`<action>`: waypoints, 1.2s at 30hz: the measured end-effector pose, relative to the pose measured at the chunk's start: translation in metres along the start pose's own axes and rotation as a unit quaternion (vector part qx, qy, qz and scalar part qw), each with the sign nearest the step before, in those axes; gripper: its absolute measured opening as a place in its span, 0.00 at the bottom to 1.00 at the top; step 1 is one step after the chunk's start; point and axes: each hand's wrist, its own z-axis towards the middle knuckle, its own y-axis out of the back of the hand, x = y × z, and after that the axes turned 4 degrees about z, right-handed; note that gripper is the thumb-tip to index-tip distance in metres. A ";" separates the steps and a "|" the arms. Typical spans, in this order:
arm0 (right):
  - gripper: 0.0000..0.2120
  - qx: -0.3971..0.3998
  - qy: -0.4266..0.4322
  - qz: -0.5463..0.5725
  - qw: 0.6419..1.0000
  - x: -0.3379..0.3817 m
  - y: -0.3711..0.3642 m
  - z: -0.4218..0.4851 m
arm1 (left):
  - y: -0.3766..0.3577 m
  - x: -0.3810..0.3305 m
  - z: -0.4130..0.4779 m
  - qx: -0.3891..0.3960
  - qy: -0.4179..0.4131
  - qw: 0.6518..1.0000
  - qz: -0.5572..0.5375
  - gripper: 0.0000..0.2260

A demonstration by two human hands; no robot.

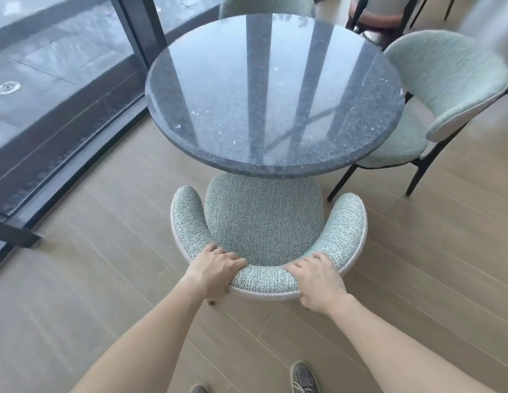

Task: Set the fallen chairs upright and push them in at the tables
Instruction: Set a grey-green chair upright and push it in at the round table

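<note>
While upright, chair (264,219): left grip (213,272), right grip (318,282)

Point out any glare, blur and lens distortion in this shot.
Head view: the round table mirrors the window frame as dark bars amid pale glare; the right chair smears into blur toward the top corner; the wide lens bows the window frame and floorboards; the left hand and right hand on the near chair look sharp.
</note>
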 end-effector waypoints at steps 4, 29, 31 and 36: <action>0.34 -0.005 -0.071 0.025 0.997 0.032 0.001 -0.009 | -0.004 0.001 -0.012 -0.003 -0.007 1.000 -0.009 0.19; 0.27 -0.041 -0.065 0.079 0.994 0.235 -0.027 0.004 | -0.086 0.131 -0.141 0.024 -0.061 0.997 0.028 0.28; 0.26 -0.047 -0.072 0.067 0.994 0.238 -0.024 0.010 | -0.085 0.139 -0.138 0.023 -0.063 0.997 0.030 0.28; 0.30 -0.026 -0.084 0.057 0.994 0.238 -0.015 0.011 | -0.087 0.142 -0.134 0.019 -0.075 0.997 0.024 0.30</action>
